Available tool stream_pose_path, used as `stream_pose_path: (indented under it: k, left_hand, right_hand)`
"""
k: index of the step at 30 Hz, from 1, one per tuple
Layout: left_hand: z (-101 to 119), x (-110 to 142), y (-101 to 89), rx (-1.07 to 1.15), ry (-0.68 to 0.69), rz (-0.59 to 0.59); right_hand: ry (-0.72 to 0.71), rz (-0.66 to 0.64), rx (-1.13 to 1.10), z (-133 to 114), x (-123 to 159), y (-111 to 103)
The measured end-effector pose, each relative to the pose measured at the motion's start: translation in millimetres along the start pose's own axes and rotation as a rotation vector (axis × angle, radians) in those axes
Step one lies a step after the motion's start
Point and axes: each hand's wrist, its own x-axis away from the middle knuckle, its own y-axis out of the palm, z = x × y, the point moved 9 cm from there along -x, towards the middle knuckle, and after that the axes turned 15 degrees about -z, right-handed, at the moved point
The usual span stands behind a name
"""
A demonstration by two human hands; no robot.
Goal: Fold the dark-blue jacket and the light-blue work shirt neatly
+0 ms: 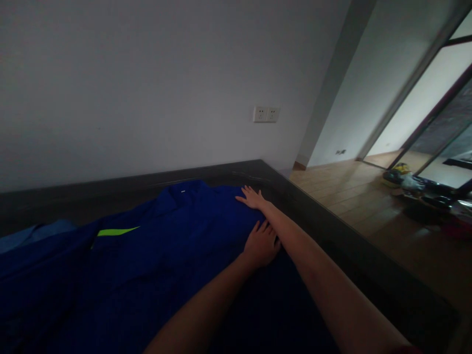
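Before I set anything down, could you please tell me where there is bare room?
Bare tabletop runs between the right forearm and the table's right edge, and, narrower, between the blue shirt and the wall. It's crowded on the shirt, where the left hand and right hand rest, and around the light blue cloth.

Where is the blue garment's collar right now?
In the head view, the collar lies left of the right hand, at the blue garment's wall-side end, below and left of the wall sockets.
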Motion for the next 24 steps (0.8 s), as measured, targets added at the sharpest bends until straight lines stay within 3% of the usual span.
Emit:
stream_pose_path:
  k: [9,13,15,18,21,24]
  left_hand:
    - [3.3,1.9,-8.1,0.018,0.018,0.072]
    - [7.9,16.4,-23.7,0.038,0.038,0.144]
    - [-2.2,34.3,-35.7,0.076,0.025,0.177]
    - [-46.8,78.2,-58.0,0.1,-0.09,0.224]
    - [-122.6,141.3,-76.1,0.058,-0.333,0.232]
    - [-200.2,213.7,-80.5,-0.05,-0.628,0.169]
  right_hand:
    - [-0.127,0.257,-0.037,-19.5,78.2,-72.6]
    - [-0.139,0.364,-0.061,-22.7,110.0,-89.7]
    - [-0.139,0.401,-0.071,-24.2,120.4,-91.6]
    - [-0.14,0.421,-0.077,-30.0,125.3,-81.1]
    - [-0.145,0.389,-0.063,-41.3,115.4,-52.6]
    - [-0.142,0.313,-0.032,-49.8,97.1,-15.6]
